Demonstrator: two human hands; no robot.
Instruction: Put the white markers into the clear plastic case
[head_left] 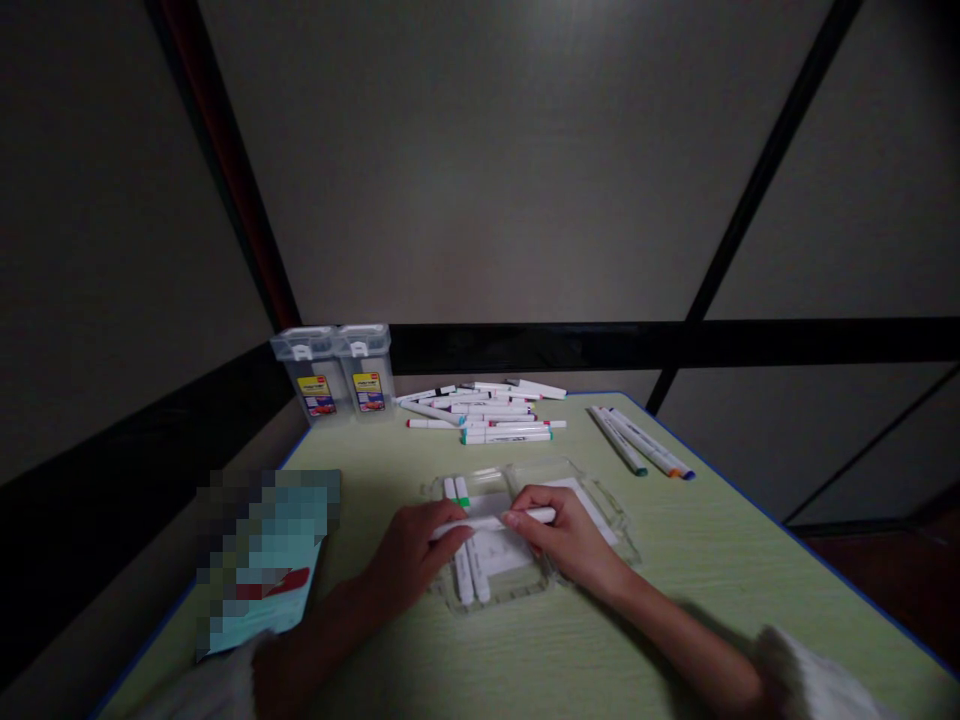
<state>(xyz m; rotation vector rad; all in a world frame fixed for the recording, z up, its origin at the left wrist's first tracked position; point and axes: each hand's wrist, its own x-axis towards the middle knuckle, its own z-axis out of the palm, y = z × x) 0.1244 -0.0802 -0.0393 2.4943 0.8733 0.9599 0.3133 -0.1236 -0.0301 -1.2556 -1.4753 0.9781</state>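
Observation:
Between my two hands is a white marker [487, 523], lying nearly level above an opened clear plastic case [517, 592]. My left hand [421, 545] pinches its left end, and my right hand [559, 530] grips it near the right end with fingers closed. Two white markers with green bands [472, 570] lie side by side in the left half of the case. A white paper sheet [499, 553] shows through the plastic. My hands cover part of the case's middle.
A heap of white markers [487, 410] lies at the table's back. Several more markers [637, 440] rest at the right. Two lidded clear boxes [330, 375] stand at the back left. A teal flat item [277, 560], partly blurred out, lies left. A wall [480, 200] rises behind.

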